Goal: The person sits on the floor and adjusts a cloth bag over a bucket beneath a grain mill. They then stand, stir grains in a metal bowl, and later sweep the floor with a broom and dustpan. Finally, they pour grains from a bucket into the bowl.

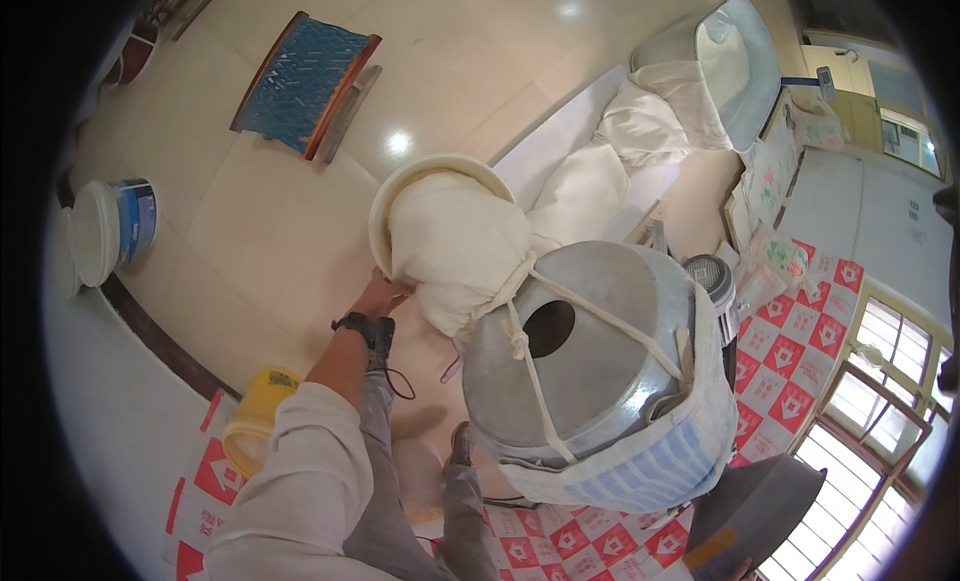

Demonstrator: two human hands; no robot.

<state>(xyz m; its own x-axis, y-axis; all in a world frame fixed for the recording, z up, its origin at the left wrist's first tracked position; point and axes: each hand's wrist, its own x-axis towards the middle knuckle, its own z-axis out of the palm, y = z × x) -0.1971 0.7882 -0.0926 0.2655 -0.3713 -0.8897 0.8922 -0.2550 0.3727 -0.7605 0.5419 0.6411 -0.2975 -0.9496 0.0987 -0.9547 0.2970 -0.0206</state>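
Observation:
My left hand, with a dark band at the wrist, is closed at the lower edge of a white bucket. Its fingertips are partly hidden between the rim and a cream cloth bag bulging in the bucket. That bag's neck is tied with cloth strips to a large grey metal machine, which has a round dark hole in its face. At the lower right edge, only a little of my right hand shows, holding a dark grey scoop-like pan.
A blue woven stool stands at far left. Another cloth sleeve leads towards a large metal tub holding white material. A motor sits right of the machine. Buckets, one white and blue, one yellow, line the left wall.

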